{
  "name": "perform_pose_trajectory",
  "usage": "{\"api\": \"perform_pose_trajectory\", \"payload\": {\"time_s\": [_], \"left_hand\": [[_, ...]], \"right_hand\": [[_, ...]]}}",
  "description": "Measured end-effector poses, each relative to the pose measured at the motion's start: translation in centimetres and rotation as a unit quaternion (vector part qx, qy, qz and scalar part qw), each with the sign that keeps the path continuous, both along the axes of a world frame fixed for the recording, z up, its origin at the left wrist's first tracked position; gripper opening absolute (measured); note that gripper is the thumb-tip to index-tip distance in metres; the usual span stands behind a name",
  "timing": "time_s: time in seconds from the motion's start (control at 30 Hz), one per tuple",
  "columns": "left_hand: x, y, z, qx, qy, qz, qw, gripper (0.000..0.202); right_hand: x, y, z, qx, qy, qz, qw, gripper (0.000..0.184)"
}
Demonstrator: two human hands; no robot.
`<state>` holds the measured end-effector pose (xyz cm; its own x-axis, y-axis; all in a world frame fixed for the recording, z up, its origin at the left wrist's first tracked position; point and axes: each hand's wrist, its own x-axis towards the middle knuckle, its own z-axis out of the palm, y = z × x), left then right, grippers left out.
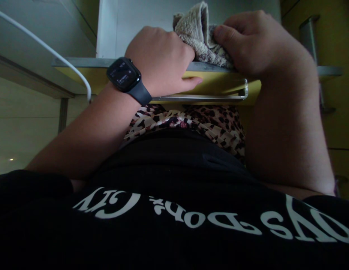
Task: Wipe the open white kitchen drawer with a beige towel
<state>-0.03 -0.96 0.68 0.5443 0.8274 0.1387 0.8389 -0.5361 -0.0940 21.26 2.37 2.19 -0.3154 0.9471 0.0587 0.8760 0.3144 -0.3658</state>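
A crumpled, mottled grey-beige cloth (201,41) lies bunched over the top edge of an open drawer's front panel (84,73). My right hand (249,43) is closed on the cloth's right side, its thumb pressed against the fabric. From the left, my left hand (161,60) rests at the drawer's edge, its curled fingers meeting the cloth and its thumb pointing right along the panel's outer face. The fingertips of that hand are hidden, but its knuckles are bent round the cloth. A dark smartwatch (124,75) sits on my left wrist.
Below the panel's edge runs a metal drawer handle (202,98), close to my patterned trousers (177,122). A white cable (47,47) hangs across the left. More yellow cabinet fronts with a metal handle (307,37) stand on the right. The drawer's pale interior (146,17) lies beyond my hands.
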Motion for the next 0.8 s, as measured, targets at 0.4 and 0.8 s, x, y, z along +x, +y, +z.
{"api": "perform_pose_trajectory", "payload": {"time_s": [0.4,0.8], "left_hand": [[-0.07,0.09,-0.17,-0.003,0.009,0.013,1.000,0.072],[-0.16,0.17,-0.20,0.001,0.010,-0.002,1.000,0.076]], "right_hand": [[-0.02,0.00,-0.01,-0.001,0.002,0.001,1.000,0.040],[0.06,-0.03,0.03,0.002,-0.009,-0.001,1.000,0.043]]}}
